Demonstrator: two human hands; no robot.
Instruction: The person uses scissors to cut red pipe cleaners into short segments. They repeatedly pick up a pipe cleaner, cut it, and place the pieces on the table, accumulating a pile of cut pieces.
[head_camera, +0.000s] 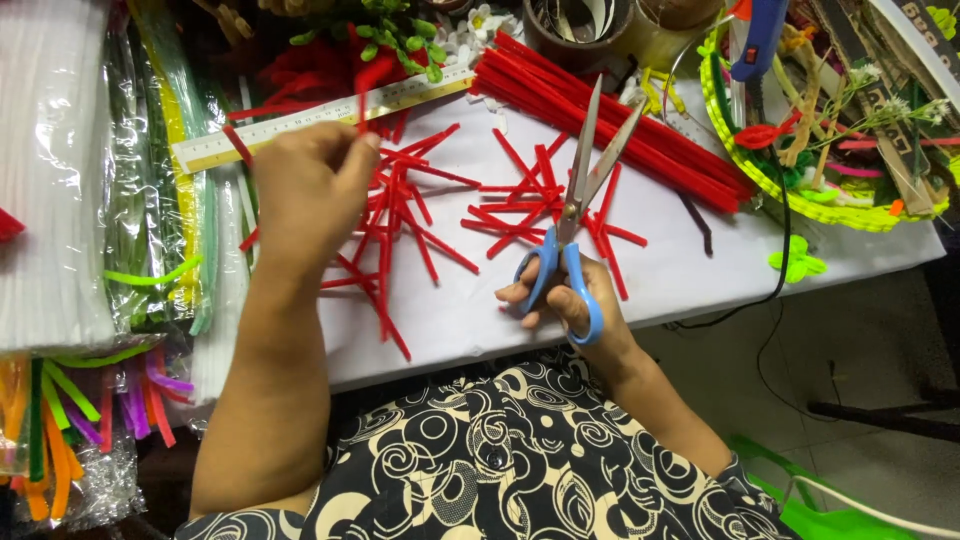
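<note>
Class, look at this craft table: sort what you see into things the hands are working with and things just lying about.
In use:
left hand pinching a red pipe cleaner
right hand holding open blue-handled scissors
cut red pieces
uncut red bundle
ruler

Lying about:
blue glue gun
green woven basket
bagged pipe cleaners
tape rolls

One pair of blue-handled scissors (575, 235). One metal ruler (320, 118). One blue glue gun (757, 35). One long bundle of red pipe cleaners (610, 120). Cut red pieces (400, 215) on surface (480, 300): too many to count.
</note>
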